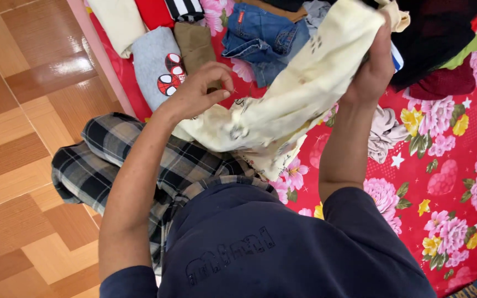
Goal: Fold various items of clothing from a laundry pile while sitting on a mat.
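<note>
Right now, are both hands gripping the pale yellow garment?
Yes: the left hand pinches the pale yellow garment at its lower end, and the right hand grips its upper end.

Glossy wood-pattern tile floor (23, 110) at left; red floral bedsheet (448, 182) at right; bright light.

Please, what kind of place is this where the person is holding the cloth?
Probably a bedroom in a home. A red flowered bedsheet covers a bed-like surface, folded clothes such as jeans and a grey top lie on it, and the floor is glossy wood-pattern tile.
</note>
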